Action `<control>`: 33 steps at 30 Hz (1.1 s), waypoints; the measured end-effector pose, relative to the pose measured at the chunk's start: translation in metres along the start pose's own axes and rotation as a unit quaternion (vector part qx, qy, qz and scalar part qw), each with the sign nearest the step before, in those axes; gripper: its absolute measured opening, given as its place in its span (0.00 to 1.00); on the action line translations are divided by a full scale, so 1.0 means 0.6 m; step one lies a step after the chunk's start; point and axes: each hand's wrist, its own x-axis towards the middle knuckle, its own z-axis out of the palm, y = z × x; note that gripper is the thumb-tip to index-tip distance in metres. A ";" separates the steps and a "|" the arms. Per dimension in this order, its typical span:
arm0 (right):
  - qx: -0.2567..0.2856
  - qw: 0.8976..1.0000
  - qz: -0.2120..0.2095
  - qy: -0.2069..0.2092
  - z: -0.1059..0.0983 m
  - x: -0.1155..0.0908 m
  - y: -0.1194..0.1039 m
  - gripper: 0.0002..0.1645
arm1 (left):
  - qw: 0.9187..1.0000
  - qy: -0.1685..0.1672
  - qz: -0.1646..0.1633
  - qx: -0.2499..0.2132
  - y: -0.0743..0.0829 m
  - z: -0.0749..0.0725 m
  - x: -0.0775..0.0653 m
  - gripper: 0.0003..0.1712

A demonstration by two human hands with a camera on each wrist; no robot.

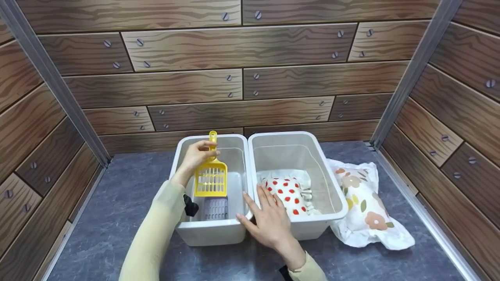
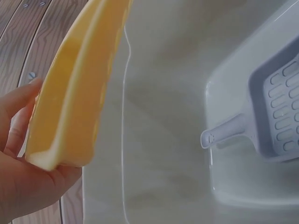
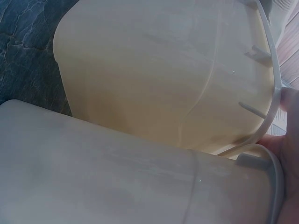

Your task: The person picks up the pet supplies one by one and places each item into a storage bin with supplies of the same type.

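Note:
Upright over the left bin (image 1: 211,233), a yellow slotted litter scoop (image 1: 211,193) is pinched by its handle between the thumb and fingers of my left hand (image 1: 194,158). The left wrist view shows the scoop edge-on. Below it, a grey litter scoop (image 2: 264,116) lies on the bin floor, partly hidden in the head view. My right hand (image 1: 269,224), fingers spread and fairly straight, rests at the front where the two bin rims meet. Inside the right bin (image 1: 312,228) lies a white cloth bag with red strawberries (image 1: 287,195), part of it behind my fingers.
Right of the bins, a white floral pillow-like bag (image 1: 363,207) lies on the dark grey tabletop (image 1: 117,203). Wood-patterned walls (image 1: 242,86) enclose the back and both sides, with metal rails at the corners. The bins stand side by side near the back wall.

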 end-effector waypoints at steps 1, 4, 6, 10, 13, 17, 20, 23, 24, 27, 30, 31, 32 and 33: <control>0.000 1.000 0.000 0.000 0.001 0.000 0.000 0.39 | 1.000 0.001 -0.001 0.003 -0.002 0.000 0.001 0.22; 0.001 1.000 0.000 -0.001 0.002 0.000 0.000 0.39 | 1.000 0.003 -0.010 0.020 -0.007 0.001 0.002 0.21; 0.002 1.000 0.000 -0.002 0.002 -0.001 -0.001 0.39 | 0.999 0.005 -0.019 0.032 -0.010 0.001 0.002 0.20; 0.004 1.000 0.002 -0.008 0.001 -0.001 -0.002 0.40 | 0.999 0.008 -0.033 0.035 -0.015 0.000 0.002 0.20; 0.005 1.000 0.004 -0.013 0.000 0.000 -0.002 0.40 | 0.999 0.005 -0.036 0.031 -0.017 0.000 0.002 0.20; 0.008 1.000 0.006 -0.019 -0.002 0.000 -0.003 0.40 | 0.999 0.004 -0.042 0.027 -0.020 0.002 0.003 0.21; 0.009 1.000 0.006 -0.021 -0.002 0.001 -0.002 0.40 | 0.999 0.008 -0.046 0.021 -0.024 0.006 0.004 0.20; 0.010 1.000 0.007 -0.020 -0.002 0.000 -0.001 0.40 | 0.999 0.008 -0.041 0.012 -0.029 0.012 0.006 0.19; 0.010 1.000 0.006 -0.019 -0.001 0.000 -0.001 0.40 | 0.999 0.009 -0.037 0.011 -0.031 0.014 0.006 0.19; 0.012 1.000 0.005 -0.016 0.000 0.000 -0.001 0.40 | 0.999 0.013 -0.026 0.013 -0.035 0.020 0.005 0.18; 0.016 1.000 0.005 -0.017 0.000 0.001 -0.001 0.40 | 0.999 0.019 -0.022 0.018 -0.037 0.023 0.004 0.18; 0.017 1.000 0.005 -0.017 -0.001 0.001 -0.001 0.40 | 0.999 0.019 -0.024 0.017 -0.037 0.024 0.004 0.18; 0.017 1.000 0.006 -0.019 -0.002 0.001 -0.001 0.40 | 0.999 0.019 -0.025 0.015 -0.038 0.024 0.005 0.19; 0.017 1.000 0.007 -0.020 -0.003 0.001 -0.002 0.40 | 0.999 0.019 -0.026 0.013 -0.039 0.024 0.005 0.19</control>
